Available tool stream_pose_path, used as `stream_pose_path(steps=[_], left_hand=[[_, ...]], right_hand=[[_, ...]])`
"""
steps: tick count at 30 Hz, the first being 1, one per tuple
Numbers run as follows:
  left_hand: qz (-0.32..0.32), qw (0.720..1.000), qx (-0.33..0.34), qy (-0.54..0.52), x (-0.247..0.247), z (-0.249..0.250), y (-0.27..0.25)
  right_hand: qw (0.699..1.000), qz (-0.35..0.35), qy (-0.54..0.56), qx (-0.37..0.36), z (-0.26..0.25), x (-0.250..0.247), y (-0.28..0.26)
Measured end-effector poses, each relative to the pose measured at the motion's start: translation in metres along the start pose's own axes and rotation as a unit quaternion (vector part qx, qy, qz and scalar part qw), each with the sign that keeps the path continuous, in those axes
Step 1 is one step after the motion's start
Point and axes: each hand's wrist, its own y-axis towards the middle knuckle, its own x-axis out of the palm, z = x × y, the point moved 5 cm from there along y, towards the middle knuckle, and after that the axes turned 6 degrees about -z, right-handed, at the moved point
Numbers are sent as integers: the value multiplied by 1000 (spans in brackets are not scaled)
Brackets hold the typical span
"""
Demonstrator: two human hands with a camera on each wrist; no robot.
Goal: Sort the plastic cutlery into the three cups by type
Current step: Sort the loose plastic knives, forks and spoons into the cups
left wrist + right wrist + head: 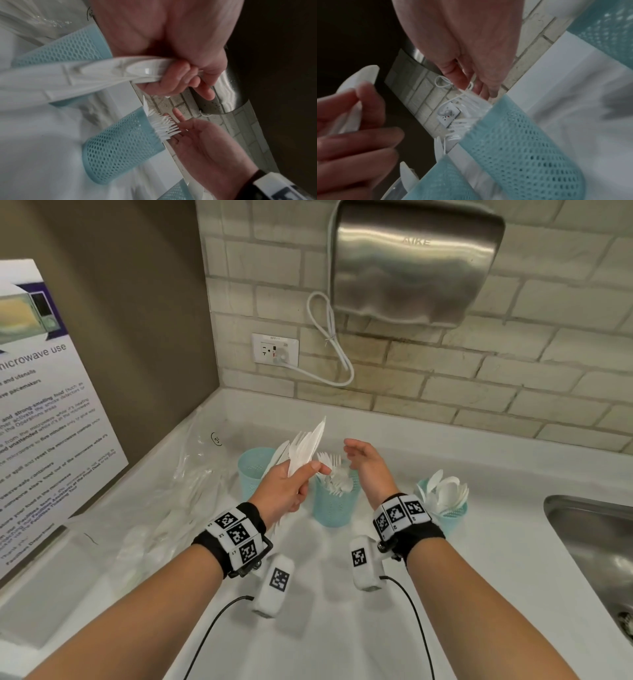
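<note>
My left hand [308,477] grips a bundle of white plastic cutlery [306,448], knives and forks fanned upward, over the left teal mesh cup [251,474]. A knife leans in that cup. The middle cup [337,505] holds forks, the right cup [448,517] holds spoons. My right hand [352,455] hovers open just above the fork cup, holding nothing. The left wrist view shows fingers curled round the bundle's handles [102,75] and the fork cup [120,142] below. The right wrist view has the fork cup [513,142] under relaxed fingers [462,78].
A clear plastic bag [178,481] with more white cutlery lies on the white counter [342,628] at the left. A steel sink [589,532] sits at the right edge. On the tiled wall hang a hand dryer [414,265] and a socket [275,349].
</note>
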Motion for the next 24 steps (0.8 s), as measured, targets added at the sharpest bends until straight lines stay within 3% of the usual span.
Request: stream_pose_path(steps=[3,9,24], left_hand=[[4,1000,8,20,1,0,1],[5,999,16,31,6,-3,4],[28,998,52,4,6,-3,3]], right_hand=[[999,12,7,-44,-24,1,-9],[992,-82,43,-83,-54,29,-32],[995,-45,66,-66,-44,31,-38]])
